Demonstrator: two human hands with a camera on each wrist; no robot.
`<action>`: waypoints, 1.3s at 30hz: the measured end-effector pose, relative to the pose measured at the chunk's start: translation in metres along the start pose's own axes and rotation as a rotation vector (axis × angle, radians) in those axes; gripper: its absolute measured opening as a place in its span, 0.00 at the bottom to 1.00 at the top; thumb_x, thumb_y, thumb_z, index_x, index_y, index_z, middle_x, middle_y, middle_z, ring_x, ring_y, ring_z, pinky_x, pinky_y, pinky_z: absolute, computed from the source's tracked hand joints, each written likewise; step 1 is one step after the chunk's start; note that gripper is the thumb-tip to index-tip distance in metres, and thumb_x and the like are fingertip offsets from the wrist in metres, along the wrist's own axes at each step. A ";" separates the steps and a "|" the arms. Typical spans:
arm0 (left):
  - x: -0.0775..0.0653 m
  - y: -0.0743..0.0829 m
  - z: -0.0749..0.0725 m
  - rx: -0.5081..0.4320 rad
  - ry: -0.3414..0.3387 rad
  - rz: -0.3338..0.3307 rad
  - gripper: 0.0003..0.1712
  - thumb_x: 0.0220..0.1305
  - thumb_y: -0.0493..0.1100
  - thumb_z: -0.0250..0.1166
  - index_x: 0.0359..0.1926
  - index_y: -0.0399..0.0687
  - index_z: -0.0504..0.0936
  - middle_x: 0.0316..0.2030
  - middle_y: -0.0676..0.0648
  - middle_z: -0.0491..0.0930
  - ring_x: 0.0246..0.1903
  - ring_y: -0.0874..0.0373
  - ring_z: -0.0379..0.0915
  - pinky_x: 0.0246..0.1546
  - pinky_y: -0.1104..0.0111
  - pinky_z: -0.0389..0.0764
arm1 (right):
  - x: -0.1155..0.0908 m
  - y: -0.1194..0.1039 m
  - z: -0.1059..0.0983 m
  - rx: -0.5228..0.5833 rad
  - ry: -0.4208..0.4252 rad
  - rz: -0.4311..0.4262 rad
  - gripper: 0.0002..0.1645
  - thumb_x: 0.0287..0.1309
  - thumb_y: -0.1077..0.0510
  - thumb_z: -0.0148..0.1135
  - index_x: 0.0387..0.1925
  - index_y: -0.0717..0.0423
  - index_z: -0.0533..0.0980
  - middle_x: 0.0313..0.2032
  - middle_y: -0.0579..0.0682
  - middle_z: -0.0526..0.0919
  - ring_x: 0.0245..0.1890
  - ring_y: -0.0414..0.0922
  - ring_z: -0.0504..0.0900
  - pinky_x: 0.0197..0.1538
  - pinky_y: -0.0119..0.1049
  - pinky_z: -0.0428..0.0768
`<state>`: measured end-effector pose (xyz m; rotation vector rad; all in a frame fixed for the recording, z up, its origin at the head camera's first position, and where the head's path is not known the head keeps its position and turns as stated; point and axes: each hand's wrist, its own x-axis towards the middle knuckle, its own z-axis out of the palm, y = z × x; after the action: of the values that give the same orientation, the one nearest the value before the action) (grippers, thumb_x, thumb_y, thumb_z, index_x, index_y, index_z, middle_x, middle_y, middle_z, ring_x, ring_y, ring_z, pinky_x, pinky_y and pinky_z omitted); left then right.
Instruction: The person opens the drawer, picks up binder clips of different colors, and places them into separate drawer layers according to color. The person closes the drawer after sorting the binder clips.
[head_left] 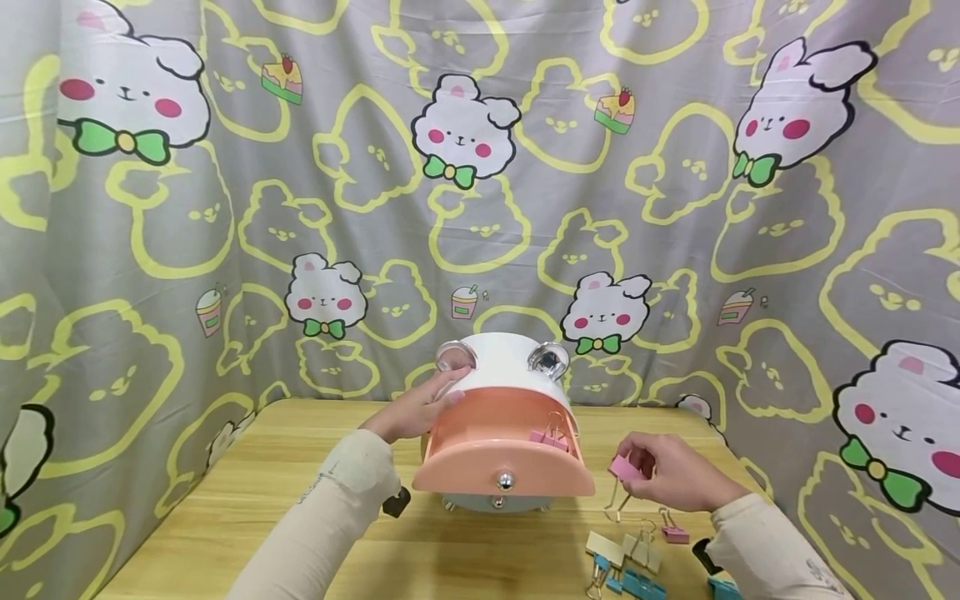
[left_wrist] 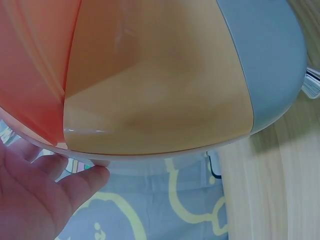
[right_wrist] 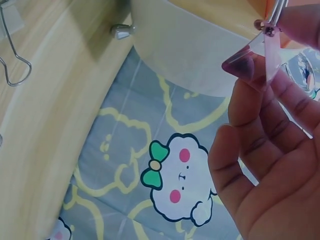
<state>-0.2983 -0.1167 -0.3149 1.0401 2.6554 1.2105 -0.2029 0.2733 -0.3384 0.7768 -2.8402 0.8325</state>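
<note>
A small rounded drawer box with a white top [head_left: 504,360] and clear round ears stands on the table. Its orange upper drawer [head_left: 465,467] is pulled out, and pink binder clips [head_left: 550,440] lie inside at the right. My left hand [head_left: 422,407] rests against the box's left side, fingers extended along the white shell in the left wrist view. Right of the drawer, my right hand [head_left: 675,473] pinches a pink binder clip [head_left: 624,468] between thumb and fingers. In the right wrist view this binder clip [right_wrist: 272,55] shows its triangular end, its wire handles towards the thumb.
On the wooden table [head_left: 247,492] at front right lie a pink binder clip [head_left: 675,534], cream binder clips [head_left: 604,547] and blue binder clips [head_left: 642,584]. A grey-blue lower drawer [head_left: 480,502] sits beneath the orange one. A patterned curtain [head_left: 480,233] hangs behind the table.
</note>
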 end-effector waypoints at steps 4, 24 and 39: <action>-0.002 0.002 0.000 -0.011 0.002 -0.008 0.31 0.76 0.51 0.49 0.75 0.50 0.55 0.73 0.43 0.53 0.71 0.46 0.48 0.67 0.46 0.52 | 0.000 -0.004 -0.003 0.009 0.012 -0.020 0.13 0.50 0.62 0.69 0.38 0.55 0.76 0.25 0.40 0.75 0.23 0.35 0.72 0.26 0.31 0.75; -0.004 0.007 0.000 -0.009 0.010 -0.007 0.31 0.76 0.51 0.49 0.75 0.48 0.55 0.73 0.44 0.53 0.71 0.46 0.46 0.68 0.48 0.51 | 0.003 -0.010 -0.018 -0.049 0.058 -0.008 0.14 0.50 0.62 0.69 0.39 0.52 0.76 0.23 0.39 0.75 0.22 0.35 0.72 0.26 0.32 0.75; -0.005 0.005 0.001 -0.027 0.016 -0.018 0.31 0.76 0.51 0.49 0.74 0.49 0.56 0.73 0.43 0.53 0.71 0.45 0.46 0.67 0.46 0.51 | 0.007 -0.017 -0.024 -0.051 0.090 -0.019 0.12 0.51 0.61 0.69 0.38 0.52 0.76 0.23 0.39 0.75 0.21 0.35 0.72 0.25 0.32 0.73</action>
<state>-0.2914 -0.1166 -0.3134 1.0042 2.6467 1.2526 -0.2015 0.2704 -0.3082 0.7391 -2.7593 0.7684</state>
